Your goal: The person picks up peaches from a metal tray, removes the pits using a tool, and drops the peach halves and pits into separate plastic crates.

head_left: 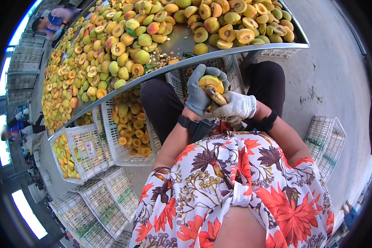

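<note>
A metal table [244, 48] spans the far side, heaped with a pile [124, 45] of yellow-green fruit, some whole and some cut open. Under its near edge a white crate [126, 160] holds orange halves [130, 126]. Just left of it, a second crate [91, 153] has greenish whole ones [66, 159] at its left end. A stack of crates [107, 202] lies near left, and two more [328, 142] lean on the floor at right. Another crate [231, 72] sits between the person's knees.

Over that crate, the left hand [197, 97], in a grey glove, is closed around a cut fruit [211, 82], with the fingers curled over its far side and the open face turned toward the right. The right hand [237, 107], in a white glove, is clenched on a short yellowish tool [215, 96], whose tip lies against the fruit's open face. The two hands touch.
</note>
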`<state>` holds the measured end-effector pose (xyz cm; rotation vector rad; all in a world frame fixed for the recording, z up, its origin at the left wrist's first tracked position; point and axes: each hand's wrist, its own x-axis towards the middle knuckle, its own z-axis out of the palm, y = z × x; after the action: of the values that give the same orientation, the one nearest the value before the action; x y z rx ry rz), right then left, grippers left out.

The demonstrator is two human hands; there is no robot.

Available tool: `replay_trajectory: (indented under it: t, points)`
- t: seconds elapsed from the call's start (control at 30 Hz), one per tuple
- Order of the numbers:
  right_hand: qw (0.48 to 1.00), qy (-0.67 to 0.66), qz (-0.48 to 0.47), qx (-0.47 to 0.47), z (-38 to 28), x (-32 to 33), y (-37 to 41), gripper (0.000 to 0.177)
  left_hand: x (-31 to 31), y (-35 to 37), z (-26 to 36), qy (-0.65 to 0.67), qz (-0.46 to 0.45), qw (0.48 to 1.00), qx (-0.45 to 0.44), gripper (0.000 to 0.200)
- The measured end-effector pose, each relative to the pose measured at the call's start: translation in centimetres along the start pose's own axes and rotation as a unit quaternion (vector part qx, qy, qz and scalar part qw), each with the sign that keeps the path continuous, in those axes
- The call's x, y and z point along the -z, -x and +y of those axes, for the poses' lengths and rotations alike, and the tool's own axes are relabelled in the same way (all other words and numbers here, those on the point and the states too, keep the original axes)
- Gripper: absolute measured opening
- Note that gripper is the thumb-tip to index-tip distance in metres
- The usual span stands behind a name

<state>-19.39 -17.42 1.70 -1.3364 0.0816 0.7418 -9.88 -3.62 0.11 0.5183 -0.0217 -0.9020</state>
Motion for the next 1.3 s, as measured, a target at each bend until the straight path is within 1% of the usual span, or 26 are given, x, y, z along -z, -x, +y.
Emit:
replay_trajectory:
  t: [0.03,0.1,0.17,0.2,0.3,0.33,0.37,0.4,0.43,0.47,0.5,0.57,0.6,0.63,0.67,0.7,0.77,0.8,0.83,0.9,1.0,1.1,1.17,1.23,1.27,1.3]
  points:
    - [0.996,-0.080,-0.036,-0.017,0.2,0.3,0.2,0.020,0.0,-0.1,0.0,-0.020,-0.011,1.000,0.001,0.043]
    - [0.964,-0.235,-0.109,-0.051,0.5,0.9,0.8,0.019,0.1,-0.2,0.2,-0.082,-0.020,0.996,-0.012,0.043]
    - [0.958,-0.280,-0.060,0.001,2.9,0.6,-0.3,0.018,0.0,-0.7,0.3,-0.168,-0.021,0.985,-0.039,0.043]
    - [0.953,-0.300,-0.035,0.028,3.0,0.2,-0.6,0.018,-0.1,-0.9,0.0,-0.129,-0.009,0.991,-0.036,0.043]
    - [0.980,-0.196,-0.007,0.043,2.1,0.0,-0.3,0.019,-0.2,-1.2,-0.4,-0.043,0.027,0.998,-0.031,0.044]
    - [0.997,-0.065,0.029,0.037,0.3,-0.3,0.4,0.018,-0.5,-1.2,-0.5,-0.033,0.036,0.998,-0.025,0.044]
    - [0.998,-0.041,0.049,0.026,-0.7,-0.6,0.8,0.018,-0.7,-1.4,-0.6,-0.023,0.043,0.999,-0.020,0.044]
    - [0.997,-0.017,0.068,0.017,-1.5,-1.1,0.9,0.018,-0.2,-1.9,-0.6,-0.079,0.057,0.994,-0.045,0.043]
    - [0.996,0.008,0.089,0.008,-1.9,-1.3,1.0,0.019,0.2,-2.2,-0.7,-0.046,0.070,0.996,-0.037,0.044]
    - [0.989,0.096,0.107,0.023,-0.6,-1.1,0.3,0.020,0.6,-2.5,-0.5,-0.014,0.082,0.996,-0.031,0.045]
    - [0.982,0.149,0.074,0.086,-1.9,-1.5,0.9,0.022,0.7,-2.6,-0.3,0.019,0.096,0.995,-0.025,0.047]
    - [0.956,0.180,0.057,0.225,-0.2,-1.5,0.0,0.026,0.9,-2.2,0.2,-0.025,0.151,0.986,-0.059,0.043]
    - [0.955,0.189,0.095,0.210,-0.3,-1.7,0.1,0.029,-0.1,-1.6,0.7,-0.193,0.133,0.960,-0.153,0.042]
    - [0.947,0.219,0.143,0.186,-0.3,-1.8,-0.1,0.028,-0.3,-0.7,1.5,-0.354,0.118,0.895,-0.244,0.041]
    - [0.936,0.248,0.188,0.164,-0.3,-1.7,-0.4,0.028,1.3,-0.7,3.4,-0.164,0.127,0.963,-0.175,0.037]
    - [0.921,0.277,0.234,0.143,-0.4,-1.4,-0.6,0.028,0.8,0.6,4.9,-0.186,0.152,0.944,-0.225,0.031]
    - [0.844,0.510,0.167,0.005,1.2,1.4,-1.7,0.026,1.3,3.7,8.0,-0.356,0.160,0.850,-0.354,0.024]
    - [0.826,0.535,0.174,-0.045,2.0,2.1,-1.9,0.027,2.3,5.5,9.9,-0.474,0.220,0.745,-0.415,0.023]
    - [0.834,0.520,0.181,-0.044,3.8,3.3,-3.0,0.028,3.9,7.5,12.1,-0.575,0.275,0.615,-0.464,0.023]
    - [0.835,0.506,0.203,-0.072,2.3,2.8,-2.9,0.030,7.7,13.5,19.3,-0.508,0.459,0.548,-0.481,0.026]
    - [0.866,0.454,0.209,-0.039,3.1,2.7,-4.1,0.035,11.0,15.2,23.2,-0.709,0.523,0.317,-0.352,0.041]
    - [0.865,0.455,0.205,-0.061,3.3,2.5,-4.9,0.035,8.7,10.6,23.8,-0.780,0.521,0.318,-0.141,0.065]
    - [0.861,0.465,0.187,-0.090,3.5,2.7,-5.0,0.038,11.0,7.8,24.4,-0.808,0.501,0.308,-0.042,0.074]
    - [0.860,0.457,0.214,-0.071,5.2,3.3,-5.2,0.034,9.7,5.7,23.7,-0.825,0.506,0.244,0.059,0.077]
    - [0.860,0.453,0.223,-0.071,5.8,3.6,-5.2,0.035,10.3,5.2,23.7,-0.818,0.516,0.248,0.048,0.067]
    - [0.860,0.449,0.231,-0.070,5.9,3.8,-5.2,0.035,11.4,5.1,24.0,-0.815,0.514,0.266,0.029,0.067]
